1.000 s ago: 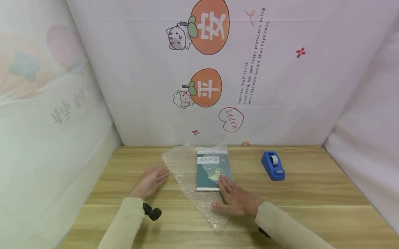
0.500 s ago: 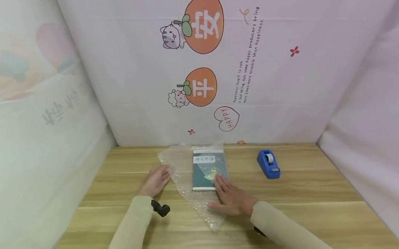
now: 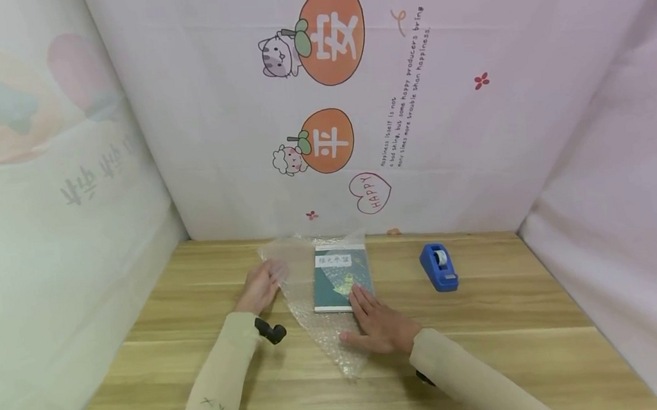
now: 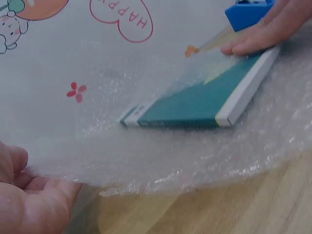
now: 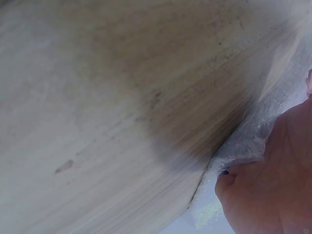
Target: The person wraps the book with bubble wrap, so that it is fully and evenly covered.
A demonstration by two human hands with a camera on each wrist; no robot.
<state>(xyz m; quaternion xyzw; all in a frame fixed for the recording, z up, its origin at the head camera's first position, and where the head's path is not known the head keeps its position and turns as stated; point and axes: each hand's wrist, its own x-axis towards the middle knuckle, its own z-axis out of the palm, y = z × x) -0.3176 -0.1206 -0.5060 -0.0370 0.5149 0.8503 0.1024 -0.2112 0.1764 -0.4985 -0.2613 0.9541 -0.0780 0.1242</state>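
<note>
A green book [image 3: 326, 290] with white bands lies on a sheet of bubble wrap [image 3: 308, 309]. One corner of the wrap is folded over part of its cover. At the sheet's left edge, my left hand [image 3: 258, 289] pinches the film between thumb and fingers; the left wrist view shows this edge lifted off the table beside the book [image 4: 195, 102]. My right hand [image 3: 386, 328] lies with its fingers extended, pressing the folded wrap onto the book's lower right part. In the right wrist view, the right hand [image 5: 273, 180] rests against crumpled wrap.
A blue tape dispenser [image 3: 439, 268] stands to the right of the book. Printed white cloth [image 3: 231, 142] walls in the wooden table [image 3: 490, 340] at the back and on both sides.
My left hand has moved from beside the wrap onto its left edge, taken hold of it and raised it. My right hand stays on the book. The head view has shifted slightly.
</note>
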